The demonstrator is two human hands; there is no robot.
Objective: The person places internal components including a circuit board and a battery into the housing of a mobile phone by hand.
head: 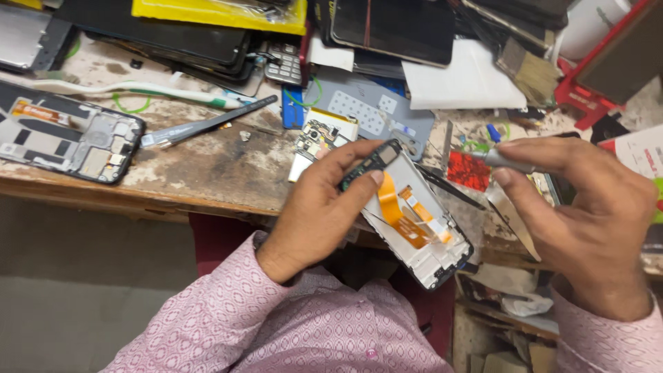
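Observation:
My left hand (324, 200) grips an opened phone frame (421, 235) by its top edge, thumb and fingers pinching the dark circuit board (369, 162) there. An orange flex cable (400, 214) runs across the frame's white inside. The frame hangs tilted over the table's front edge. My right hand (587, 207) holds a slim grey screwdriver (507, 160) between thumb and forefinger, to the right of the frame and apart from it. Both sleeves are pink patterned cloth.
A worn wooden bench (207, 166) carries another stripped phone body (65, 138) at the left, a toothbrush (131, 90), tweezers (207, 121), a keypad phone (284, 63), stacked screens at the back, a red stand (587, 90) at the right.

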